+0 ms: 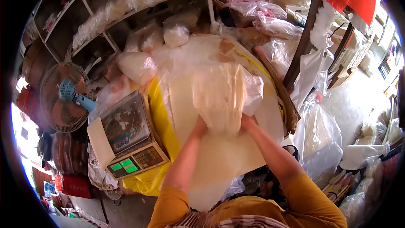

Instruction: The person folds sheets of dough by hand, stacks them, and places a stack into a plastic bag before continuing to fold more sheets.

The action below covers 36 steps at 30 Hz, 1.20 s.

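A stack of thin, pale, translucent sheets (221,91) stands raised in front of me, slightly blurred, with clear plastic (254,93) at its right side. My left hand (202,125) is at the stack's lower left, and my right hand (247,122) is at its lower right; the fingers of both are mostly hidden by the stack. Beneath my forearms lies a wide pale sheet (221,161) covering the work surface. Left of my hands, a digital scale (126,123) with a worn metal plate and lit green displays rests on yellow plastic (161,114).
A blue electric fan (67,90) stands at the left. Shelves (133,11) holding plastic-wrapped packs run along the back. Filled clear bags (139,66) sit behind the scale. A dark post (300,50) and a large clear bag (318,136) are at the right.
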{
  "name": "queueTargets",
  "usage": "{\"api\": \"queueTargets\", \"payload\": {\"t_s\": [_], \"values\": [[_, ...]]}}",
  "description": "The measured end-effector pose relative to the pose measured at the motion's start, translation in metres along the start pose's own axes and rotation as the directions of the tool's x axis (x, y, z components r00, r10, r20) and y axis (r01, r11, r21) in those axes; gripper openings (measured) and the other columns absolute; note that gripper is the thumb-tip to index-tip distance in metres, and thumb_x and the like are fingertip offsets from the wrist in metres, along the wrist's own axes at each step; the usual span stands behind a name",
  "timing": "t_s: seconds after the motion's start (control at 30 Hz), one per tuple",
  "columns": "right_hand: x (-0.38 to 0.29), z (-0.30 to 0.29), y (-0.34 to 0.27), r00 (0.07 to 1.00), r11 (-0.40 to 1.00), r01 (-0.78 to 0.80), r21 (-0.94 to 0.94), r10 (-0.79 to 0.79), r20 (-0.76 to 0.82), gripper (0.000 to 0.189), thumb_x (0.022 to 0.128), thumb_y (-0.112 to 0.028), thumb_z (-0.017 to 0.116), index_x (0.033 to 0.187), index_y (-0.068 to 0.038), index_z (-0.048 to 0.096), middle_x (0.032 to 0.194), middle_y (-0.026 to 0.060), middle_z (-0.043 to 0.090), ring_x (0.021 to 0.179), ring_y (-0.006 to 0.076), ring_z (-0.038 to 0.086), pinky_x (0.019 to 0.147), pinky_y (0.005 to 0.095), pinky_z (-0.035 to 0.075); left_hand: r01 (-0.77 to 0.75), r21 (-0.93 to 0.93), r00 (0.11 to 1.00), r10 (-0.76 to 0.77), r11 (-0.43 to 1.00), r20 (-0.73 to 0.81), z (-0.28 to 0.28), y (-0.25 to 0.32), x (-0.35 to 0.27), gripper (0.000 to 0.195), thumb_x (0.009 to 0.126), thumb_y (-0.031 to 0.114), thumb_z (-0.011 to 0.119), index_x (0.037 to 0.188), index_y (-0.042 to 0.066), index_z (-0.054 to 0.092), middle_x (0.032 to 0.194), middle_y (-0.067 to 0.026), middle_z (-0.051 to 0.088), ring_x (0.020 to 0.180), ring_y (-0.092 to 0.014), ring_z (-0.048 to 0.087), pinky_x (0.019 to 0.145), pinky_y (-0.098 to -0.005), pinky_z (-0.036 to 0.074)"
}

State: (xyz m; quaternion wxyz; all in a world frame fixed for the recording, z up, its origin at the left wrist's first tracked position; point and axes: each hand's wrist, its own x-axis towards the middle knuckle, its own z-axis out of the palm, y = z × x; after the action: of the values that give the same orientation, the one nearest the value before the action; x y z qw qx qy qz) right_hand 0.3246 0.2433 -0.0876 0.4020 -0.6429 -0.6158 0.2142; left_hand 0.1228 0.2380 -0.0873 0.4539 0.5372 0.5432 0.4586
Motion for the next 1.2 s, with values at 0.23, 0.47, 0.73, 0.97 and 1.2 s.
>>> {"api": "queueTargets", "payload": {"t_s": [0.23,0.47,0.73,0.97,1.2], "values": [[0.003,-0.040,-0.061,0.987,0.964,0.041,0.261,0.001,-0.159,0.023,0.076,-0.008,0.056,0.098,-0.002,0.057,0.089,0.0169,0.060,0.088,0.0359,0.057,0.079,0.0408,0.045,-0.584,0.333,0.782,0.623,0.740,-0.012,-0.001,0.164,0.022,0.006,0.081,0.008,0.052,0.084,0.003,0.053,0.077,-0.0204,0.056,0.073,-0.038,0.056,0.064,-0.0408,0.045],[-0.043,-0.143,-0.116,0.845,0.869,0.493,0.044,-0.467,-0.261,0.026,0.072,0.002,0.058,0.097,-0.005,0.056,0.086,0.0101,0.059,0.086,0.0284,0.056,0.080,0.0378,0.043,-0.883,0.257,0.457,0.845,0.393,0.278,-0.010,0.309,-0.021,0.021,0.076,-0.010,0.053,0.091,0.002,0.060,0.082,-0.0117,0.061,0.072,-0.021,0.059,0.065,-0.0278,0.048],[-0.157,-0.173,-0.110,0.720,0.766,0.640,-0.064,-0.568,0.400,0.014,0.077,-0.016,0.064,0.088,-0.007,0.061,0.071,0.0045,0.060,0.075,0.0257,0.058,0.075,0.0372,0.045,-0.918,0.225,0.387,0.619,0.326,0.683,-0.030,0.231,-0.151,0.046,0.069,-0.002,0.058,0.113,0.011,0.057,0.084,-0.0059,0.058,0.082,-0.026,0.056,0.074,-0.0380,0.042],[-0.175,-0.204,-0.141,0.643,0.791,0.586,0.177,-0.586,0.493,0.036,0.075,-0.007,0.061,0.110,-0.005,0.055,0.085,0.0094,0.058,0.087,0.0264,0.057,0.082,0.0382,0.045,-0.050,0.309,0.984,0.100,0.950,-0.146,-0.032,0.125,-0.226,0.024,0.079,0.006,0.061,0.103,0.006,0.060,0.088,-0.0058,0.061,0.064,-0.016,0.055,0.059,-0.0286,0.045],[-0.159,-0.169,-0.172,0.132,0.181,0.976,0.124,-0.936,0.326,0.020,0.073,-0.005,0.057,0.093,-0.005,0.056,0.091,0.0080,0.055,0.095,0.0273,0.056,0.099,0.0431,0.040,0.413,-0.530,0.864,-0.135,0.741,0.484,-0.015,0.132,-0.220,0.012,0.086,0.010,0.056,0.091,0.000,0.062,0.107,-0.0105,0.057,0.072,-0.014,0.057,0.063,-0.0250,0.046]]}}
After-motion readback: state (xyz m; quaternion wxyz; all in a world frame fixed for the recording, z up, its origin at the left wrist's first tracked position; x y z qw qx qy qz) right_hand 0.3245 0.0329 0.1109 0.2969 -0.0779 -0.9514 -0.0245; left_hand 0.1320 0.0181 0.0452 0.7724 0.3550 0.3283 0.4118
